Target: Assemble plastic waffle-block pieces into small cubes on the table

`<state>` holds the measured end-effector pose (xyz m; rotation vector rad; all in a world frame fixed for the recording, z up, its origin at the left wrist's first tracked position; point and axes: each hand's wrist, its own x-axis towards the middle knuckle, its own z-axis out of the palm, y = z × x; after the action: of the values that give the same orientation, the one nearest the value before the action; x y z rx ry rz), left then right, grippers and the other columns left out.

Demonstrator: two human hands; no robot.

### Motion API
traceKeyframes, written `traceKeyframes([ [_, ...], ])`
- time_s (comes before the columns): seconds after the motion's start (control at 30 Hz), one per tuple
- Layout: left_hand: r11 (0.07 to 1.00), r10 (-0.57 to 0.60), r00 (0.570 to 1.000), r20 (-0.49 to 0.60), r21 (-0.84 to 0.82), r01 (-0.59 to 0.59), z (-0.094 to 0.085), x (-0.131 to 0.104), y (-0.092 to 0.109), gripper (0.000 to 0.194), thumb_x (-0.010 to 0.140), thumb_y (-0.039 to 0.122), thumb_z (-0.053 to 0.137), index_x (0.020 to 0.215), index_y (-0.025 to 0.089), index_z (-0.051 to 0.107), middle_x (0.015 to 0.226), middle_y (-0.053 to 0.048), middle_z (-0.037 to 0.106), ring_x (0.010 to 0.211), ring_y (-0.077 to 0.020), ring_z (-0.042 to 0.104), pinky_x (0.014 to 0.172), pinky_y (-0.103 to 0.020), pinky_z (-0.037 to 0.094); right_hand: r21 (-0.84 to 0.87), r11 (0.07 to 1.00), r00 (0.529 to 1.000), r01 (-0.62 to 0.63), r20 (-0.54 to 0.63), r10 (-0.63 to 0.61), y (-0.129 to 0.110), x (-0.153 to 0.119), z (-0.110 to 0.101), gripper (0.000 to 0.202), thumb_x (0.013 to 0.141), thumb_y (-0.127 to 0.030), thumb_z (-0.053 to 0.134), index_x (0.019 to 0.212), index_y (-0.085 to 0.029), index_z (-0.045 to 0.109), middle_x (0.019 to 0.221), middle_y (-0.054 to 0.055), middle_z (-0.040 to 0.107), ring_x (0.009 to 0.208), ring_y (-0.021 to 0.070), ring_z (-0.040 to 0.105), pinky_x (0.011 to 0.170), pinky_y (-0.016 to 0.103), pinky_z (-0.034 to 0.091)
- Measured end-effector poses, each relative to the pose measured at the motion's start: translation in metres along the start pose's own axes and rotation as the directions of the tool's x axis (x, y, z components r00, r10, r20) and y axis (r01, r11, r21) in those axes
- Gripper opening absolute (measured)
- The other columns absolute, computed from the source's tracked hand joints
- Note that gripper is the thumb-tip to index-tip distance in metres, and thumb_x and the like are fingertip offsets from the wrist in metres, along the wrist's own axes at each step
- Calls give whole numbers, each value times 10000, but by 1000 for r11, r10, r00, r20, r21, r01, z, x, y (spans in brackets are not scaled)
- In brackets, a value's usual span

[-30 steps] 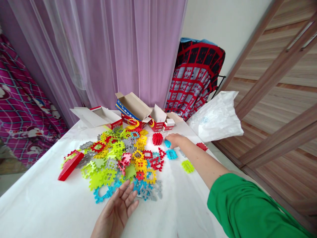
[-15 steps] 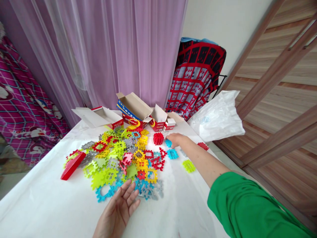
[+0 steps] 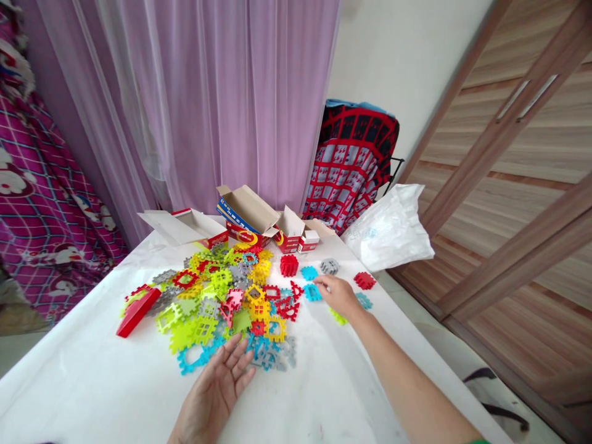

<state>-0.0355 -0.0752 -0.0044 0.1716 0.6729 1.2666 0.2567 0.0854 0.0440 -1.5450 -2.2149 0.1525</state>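
My right hand (image 3: 340, 294) reaches over the right side of the table, its fingers bent together at the edge of a blue interlocking tile (image 3: 311, 293). Just behind lies another blue tile (image 3: 309, 273), apart from the hand. A lime tile (image 3: 338, 316) is partly hidden beneath my right hand. Palm up and fingers spread, my left hand (image 3: 222, 379) rests at the front of a heap of mixed interlocking plastic tiles (image 3: 217, 283) and holds nothing. A red block of stacked tiles (image 3: 289, 266) stands right of the heap.
Grey tiles (image 3: 330, 266), a red tile (image 3: 365, 280) and a blue-grey tile (image 3: 364, 300) lie to the right. Open cardboard boxes (image 3: 252, 209) line the back, near a white plastic bag (image 3: 388, 231). A red curved piece (image 3: 138, 312) lies at left.
My right hand has moved from the rear blue tile toward me to the front one. The rear tile now lies uncovered. My left hand stays almost still; the camera view has shifted slightly.
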Motion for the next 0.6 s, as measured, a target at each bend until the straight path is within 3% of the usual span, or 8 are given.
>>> traceKeyframes([
  [0.1, 1000, 21, 999, -32, 7, -21, 3, 0, 1, 251, 912, 211, 513, 1120, 207, 653, 1130, -60, 717, 946, -185, 698, 823, -348, 565, 247, 969, 992, -19, -113, 48, -19, -58, 31, 268, 845, -273, 463, 930, -243, 715, 935, 34, 740, 851, 181, 674, 797, 284, 513],
  [0.23, 1000, 27, 999, -22, -12, -27, 5, -2, 5, 309, 917, 232, 501, 1209, 205, 600, 1086, -60, 725, 931, -174, 699, 833, -350, 556, 387, 913, 982, -129, -77, 171, -38, -104, 56, 276, 829, -301, 457, 909, -247, 715, 900, 40, 746, 811, 194, 681, 770, 290, 526],
  [0.37, 999, 45, 999, 19, -1, -45, 6, -2, 5, 304, 908, 237, 516, 1196, 200, 603, 1102, -62, 720, 964, -174, 690, 868, -347, 536, 402, 897, 970, -184, -73, 232, -42, -113, 58, 291, 813, -316, 442, 903, -246, 711, 875, 41, 748, 787, 205, 682, 764, 304, 531],
  [0.5, 997, 73, 997, 28, 7, -73, 7, -2, 4, 250, 926, 249, 495, 1130, 192, 626, 1066, -56, 728, 946, -162, 692, 872, -331, 527, 357, 919, 973, -167, -90, 212, -40, -111, 58, 289, 819, -315, 437, 895, -249, 708, 900, 36, 745, 812, 206, 683, 787, 303, 521],
  [0.6, 996, 85, 995, 45, 15, -86, 8, -4, 3, 281, 937, 250, 477, 1186, 205, 600, 1053, -53, 731, 943, -154, 693, 868, -314, 523, 320, 932, 974, -168, -90, 206, -42, -112, 58, 280, 829, -294, 439, 907, -255, 705, 925, 28, 744, 837, 199, 683, 815, 295, 512],
])
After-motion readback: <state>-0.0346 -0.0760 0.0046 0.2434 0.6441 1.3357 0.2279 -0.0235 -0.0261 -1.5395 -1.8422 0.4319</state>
